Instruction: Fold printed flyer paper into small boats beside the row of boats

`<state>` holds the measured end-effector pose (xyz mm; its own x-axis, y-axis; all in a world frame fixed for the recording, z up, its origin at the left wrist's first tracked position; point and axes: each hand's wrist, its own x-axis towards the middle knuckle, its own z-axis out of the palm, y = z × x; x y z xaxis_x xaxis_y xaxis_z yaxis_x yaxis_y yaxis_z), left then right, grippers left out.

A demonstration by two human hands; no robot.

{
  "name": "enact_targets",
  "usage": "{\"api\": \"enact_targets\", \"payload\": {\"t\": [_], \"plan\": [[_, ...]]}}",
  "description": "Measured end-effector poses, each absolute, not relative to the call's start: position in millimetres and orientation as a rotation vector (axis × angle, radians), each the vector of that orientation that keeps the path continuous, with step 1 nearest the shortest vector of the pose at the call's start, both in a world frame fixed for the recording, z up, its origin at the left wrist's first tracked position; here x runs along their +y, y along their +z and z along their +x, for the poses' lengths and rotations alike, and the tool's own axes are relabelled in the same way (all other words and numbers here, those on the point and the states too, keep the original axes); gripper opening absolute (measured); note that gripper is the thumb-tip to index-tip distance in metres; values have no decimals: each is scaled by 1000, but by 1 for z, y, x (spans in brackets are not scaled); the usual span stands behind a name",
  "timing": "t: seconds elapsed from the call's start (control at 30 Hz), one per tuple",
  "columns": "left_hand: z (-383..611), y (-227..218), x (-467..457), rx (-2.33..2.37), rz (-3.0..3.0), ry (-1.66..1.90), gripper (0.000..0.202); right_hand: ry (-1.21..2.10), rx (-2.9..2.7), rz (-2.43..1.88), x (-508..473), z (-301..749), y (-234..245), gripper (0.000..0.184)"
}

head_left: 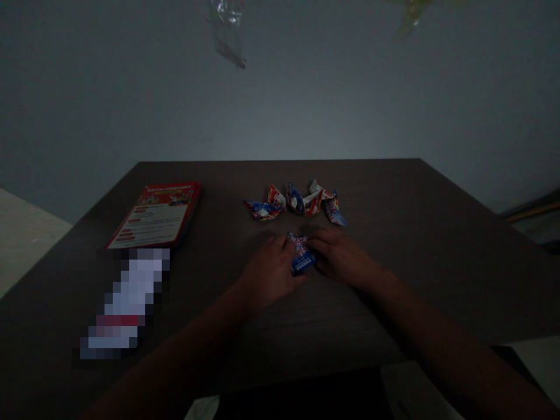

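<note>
Near the middle of the dark table, a folded piece of blue printed paper (301, 254) lies between my hands. My left hand (269, 271) grips its left side, with the thumb low near the bottom edge. On the right side, the fingers of my right hand (336, 255) are curled and pressed onto the paper. Just beyond stand three folded paper boats in red, blue and white print: a left one (262, 210), a middle one (297, 201) and a right one (333, 209). The right two touch or overlap; I cannot tell which.
A stack of red and white printed leaflets (153, 216) lies at the table's left. Nearer me is a blurred-out, pixelated phone-like object (126, 297). The table (415, 233) meets a pale wall (350, 87), where a clear plastic bag (228, 32) hangs.
</note>
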<state>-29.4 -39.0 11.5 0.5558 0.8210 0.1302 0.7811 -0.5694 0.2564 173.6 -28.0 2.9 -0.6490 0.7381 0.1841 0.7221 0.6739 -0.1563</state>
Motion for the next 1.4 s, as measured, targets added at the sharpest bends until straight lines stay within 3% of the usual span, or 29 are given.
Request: {"api": "enact_targets", "payload": {"t": [0.17, 0.33, 0.6, 0.83, 1.0, 1.4], "plan": [[-33, 12, -33, 1317, 2657, 309, 33, 162, -2631, -1172, -28, 176, 2, 45], [-31, 13, -35, 1286, 2769, 184, 26, 176, -2659, -1170, -28, 174, 6, 35], [-24, 6, -39, 1373, 2883, 176, 33, 92, -2728, -1165, -33, 169, 10, 31], [-26, 7, -37, 1340, 2834, 243, 32, 59, -2696, -1157, -36, 167, 6, 43], [-30, 8, -32, 1313, 2837, 155, 22, 157, -2689, -1167, -34, 170, 5, 36], [-38, 10, -22, 1278, 2803, 133, 25, 292, -2566, -1156, -28, 174, 4, 23]]}}
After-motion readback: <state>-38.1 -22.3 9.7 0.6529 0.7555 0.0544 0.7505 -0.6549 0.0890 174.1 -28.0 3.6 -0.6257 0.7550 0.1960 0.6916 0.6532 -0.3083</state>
